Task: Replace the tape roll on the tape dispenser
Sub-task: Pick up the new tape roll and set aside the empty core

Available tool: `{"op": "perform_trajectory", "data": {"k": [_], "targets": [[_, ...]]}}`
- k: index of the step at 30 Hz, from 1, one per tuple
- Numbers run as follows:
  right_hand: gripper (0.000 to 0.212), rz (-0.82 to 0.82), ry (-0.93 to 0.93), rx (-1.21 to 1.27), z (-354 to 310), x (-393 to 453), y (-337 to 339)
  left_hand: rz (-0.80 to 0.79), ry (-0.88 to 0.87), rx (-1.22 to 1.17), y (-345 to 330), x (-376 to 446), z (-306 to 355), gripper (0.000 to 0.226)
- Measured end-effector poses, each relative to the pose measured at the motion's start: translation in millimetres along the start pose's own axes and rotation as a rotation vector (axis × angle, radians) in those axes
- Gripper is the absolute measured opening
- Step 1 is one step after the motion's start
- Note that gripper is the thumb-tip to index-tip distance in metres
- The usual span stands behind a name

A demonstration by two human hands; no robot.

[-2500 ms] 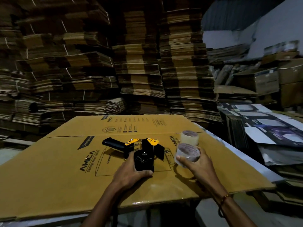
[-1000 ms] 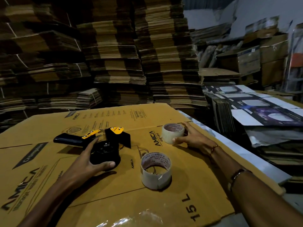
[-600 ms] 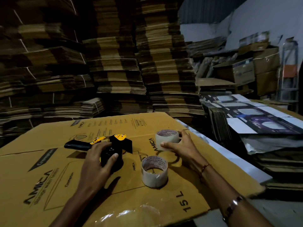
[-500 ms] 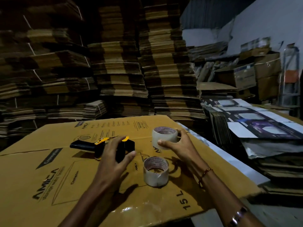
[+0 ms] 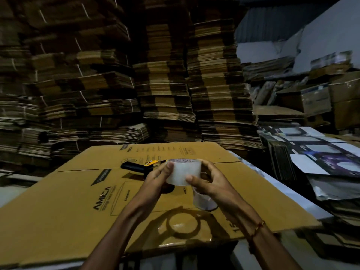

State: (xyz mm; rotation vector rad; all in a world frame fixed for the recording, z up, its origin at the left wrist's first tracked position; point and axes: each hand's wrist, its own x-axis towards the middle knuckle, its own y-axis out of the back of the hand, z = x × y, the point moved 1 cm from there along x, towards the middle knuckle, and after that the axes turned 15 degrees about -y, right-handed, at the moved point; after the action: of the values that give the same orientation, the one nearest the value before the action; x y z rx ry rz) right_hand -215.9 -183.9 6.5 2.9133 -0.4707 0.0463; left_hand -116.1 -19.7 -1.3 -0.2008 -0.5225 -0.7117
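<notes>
A full roll of clear tape (image 5: 184,172) is held up above the table between both hands. My left hand (image 5: 155,179) grips its left side with the thumb on the front. My right hand (image 5: 211,181) grips its right side. The black tape dispenser (image 5: 136,167) with yellow parts lies on the flattened cardboard box (image 5: 78,201) behind my left hand; only its handle and a yellow tab show. A second, thinner tape roll (image 5: 203,200) stands on the cardboard under my right wrist, partly hidden.
Tall stacks of flattened cartons (image 5: 165,84) rise behind the table. Printed dark and white sheets (image 5: 315,151) are piled at the right, with brown boxes (image 5: 331,98) behind them. The table edge (image 5: 272,184) shows pale at the right of the cardboard.
My right hand has lifted the full roll off the cardboard toward me. My left hand has let go of the dispenser and taken hold of the roll's other side.
</notes>
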Motion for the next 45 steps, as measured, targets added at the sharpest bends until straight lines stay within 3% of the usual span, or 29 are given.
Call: {"op": "perform_trajectory", "data": {"k": [5,11,16,19,23,30,38,40,43,45], "targets": [[0.061,-0.162,-0.067,0.086,1.4,-5.8,-13.3,-0.036,0.036,-0.045,13.7,-13.5,-1.9,0.055],[0.074,-0.128,-0.036,0.118,13.8,-10.7,-28.2,-0.029,0.032,-0.038,23.8,-24.6,-7.8,0.045],[0.06,-0.081,0.001,0.112,17.7,-13.7,-36.2,0.044,-0.033,0.05,21.9,-28.7,-13.6,0.083],[0.066,-0.069,0.011,0.112,19.3,-12.7,-37.2,0.04,-0.056,0.086,20.1,-31.4,-15.2,0.082],[0.075,-0.045,-0.022,0.18,24.5,-12.8,-41.6,0.046,-0.055,0.195,18.1,-31.7,-17.6,0.062],[0.073,-0.059,-0.051,0.274,31.9,-13.6,-47.3,0.029,-0.073,0.316,24.9,-31.0,-19.4,0.075],[0.088,-0.012,-0.094,0.275,40.9,-8.2,-50.1,0.111,-0.146,0.435,23.8,-33.2,-10.7,0.058],[0.086,-0.023,-0.092,0.279,38.5,-8.3,-48.9,0.113,-0.113,0.339,22.3,-37.2,-13.0,0.064],[0.085,-0.075,-0.126,0.269,34.6,-9.4,-48.9,0.027,-0.072,0.26,15.8,-41.3,-14.6,0.095],[0.087,-0.119,-0.149,0.279,34.5,-9.0,-47.6,0.008,-0.082,0.246,13.8,-41.0,-11.7,0.095]]}}
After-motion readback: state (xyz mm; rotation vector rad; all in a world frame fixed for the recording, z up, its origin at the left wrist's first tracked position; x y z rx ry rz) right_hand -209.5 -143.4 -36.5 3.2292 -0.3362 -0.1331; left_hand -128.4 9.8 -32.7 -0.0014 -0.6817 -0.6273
